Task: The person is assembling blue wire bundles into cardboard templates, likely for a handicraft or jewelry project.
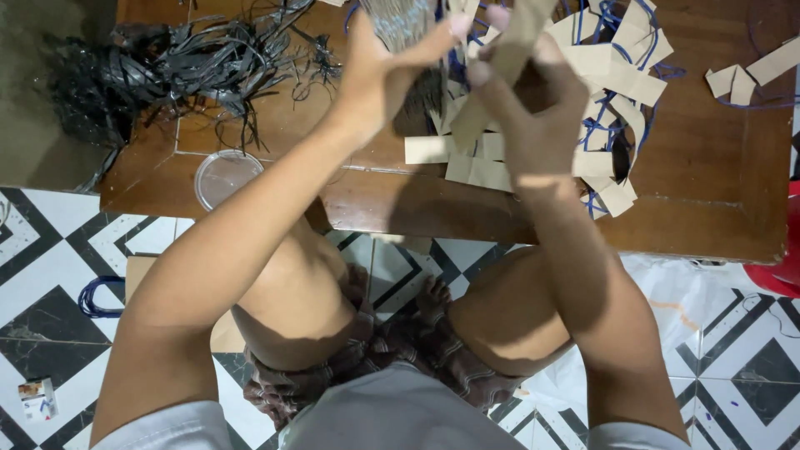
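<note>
At top centre, the right hand [533, 100] pinches a tan card strip [500, 71], its long axis slanting from lower left to upper right. The left hand [379, 71] clasps a grey bundle [400, 21] just beside it, above the table [708, 192].

Low brown wooden table [717, 208] across the upper frame. Tangled heap of black plastic strips [179, 71] at its upper left corner. Clear round lid [225, 175] near the table's front edge, left of centre. Black-and-white patterned floor tiles [50, 267] below. Coil of blue cord [96, 296] on the floor at left, beside a flat piece of cardboard [137, 267]. Small printed box [37, 398] at lower left. Red plastic object [783, 267] at the right edge, partly cut off.
</note>
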